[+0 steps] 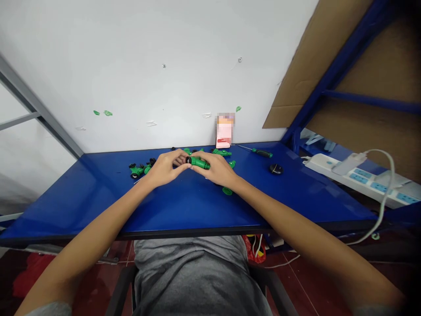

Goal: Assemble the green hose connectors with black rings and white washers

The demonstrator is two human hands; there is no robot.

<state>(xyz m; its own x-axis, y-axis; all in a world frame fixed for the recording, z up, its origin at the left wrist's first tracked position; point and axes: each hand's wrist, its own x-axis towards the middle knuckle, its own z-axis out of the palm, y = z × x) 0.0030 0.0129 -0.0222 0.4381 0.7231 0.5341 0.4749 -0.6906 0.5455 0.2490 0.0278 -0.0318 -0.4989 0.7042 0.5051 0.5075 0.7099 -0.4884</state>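
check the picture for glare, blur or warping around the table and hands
Head view: soft sheen on the blue table near its front edge; head view: forearms look stretched toward the lower corners; head view: the pink item by the wall is pixelated; head view: the green tube in the right hand is small, fine detail hard to read.

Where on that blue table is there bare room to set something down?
On the blue table, bare patches lie left of the leftmost green fittings, in front between the forearms, and right of the black object. It is crowded around the left hand and right hand, where more fittings lie.
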